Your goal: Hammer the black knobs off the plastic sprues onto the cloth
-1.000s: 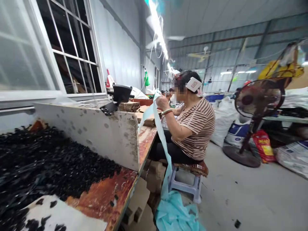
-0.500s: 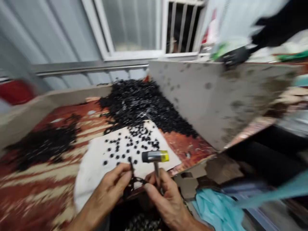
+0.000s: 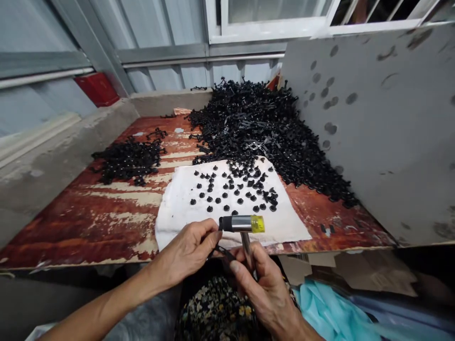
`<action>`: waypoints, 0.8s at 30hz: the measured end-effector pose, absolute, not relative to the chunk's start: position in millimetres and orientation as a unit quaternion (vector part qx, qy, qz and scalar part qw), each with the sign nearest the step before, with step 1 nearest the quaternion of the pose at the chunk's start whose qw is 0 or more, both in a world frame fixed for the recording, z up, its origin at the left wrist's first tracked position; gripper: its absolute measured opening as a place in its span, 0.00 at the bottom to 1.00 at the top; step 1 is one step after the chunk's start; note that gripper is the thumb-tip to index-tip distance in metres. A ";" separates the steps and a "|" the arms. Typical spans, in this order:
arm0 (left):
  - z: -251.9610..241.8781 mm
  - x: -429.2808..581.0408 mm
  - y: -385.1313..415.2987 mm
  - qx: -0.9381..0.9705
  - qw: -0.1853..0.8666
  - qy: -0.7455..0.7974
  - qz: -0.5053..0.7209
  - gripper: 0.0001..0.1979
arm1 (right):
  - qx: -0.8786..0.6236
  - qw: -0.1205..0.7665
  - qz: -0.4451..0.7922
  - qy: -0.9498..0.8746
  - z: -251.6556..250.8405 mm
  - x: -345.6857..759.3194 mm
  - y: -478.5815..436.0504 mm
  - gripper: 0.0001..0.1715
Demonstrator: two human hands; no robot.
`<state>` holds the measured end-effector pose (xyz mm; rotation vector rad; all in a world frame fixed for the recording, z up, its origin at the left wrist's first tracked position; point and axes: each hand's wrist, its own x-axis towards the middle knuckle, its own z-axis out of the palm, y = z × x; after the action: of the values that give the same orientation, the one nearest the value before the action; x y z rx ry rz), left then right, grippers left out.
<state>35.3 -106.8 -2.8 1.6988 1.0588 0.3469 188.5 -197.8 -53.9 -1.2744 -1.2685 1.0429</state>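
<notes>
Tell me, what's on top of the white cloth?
Small black round pieces lie scattered on the white cloth. The big black pile covers its far edge, hiding what's beneath.

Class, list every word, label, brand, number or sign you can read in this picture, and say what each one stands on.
None: no readable text shows anywhere.
The small hammer in the right hand: no lettering visible on its metal head or yellow cap.
The white cloth, the grey board and the red box: no print, only stains and spots.
The left hand pinches a black plastic piece: no marks can be made out.
</notes>
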 end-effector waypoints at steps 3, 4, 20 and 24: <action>-2.0 31.0 -101.1 0.739 0.474 0.466 0.104 0.17 | -0.558 0.470 0.401 -0.554 -47.2 199.7 -196.9 0.13; -1.6 28.5 -98.6 0.748 0.459 0.469 0.097 0.17 | -0.573 0.452 0.384 -0.567 -45.3 206.1 -196.7 0.14; -4.6 22.3 -76.7 0.759 0.514 0.397 0.045 0.19 | -0.610 0.322 0.279 -0.668 -48.1 243.4 -201.9 0.19; -7.7 23.4 -76.9 0.756 0.510 0.407 0.045 0.19 | -0.605 0.337 0.273 -0.668 -46.2 243.4 -200.5 0.17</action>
<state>23.4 -76.9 -7.7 1.8214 0.9809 0.1086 243.4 -200.5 -46.2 -1.5770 -1.7401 0.7117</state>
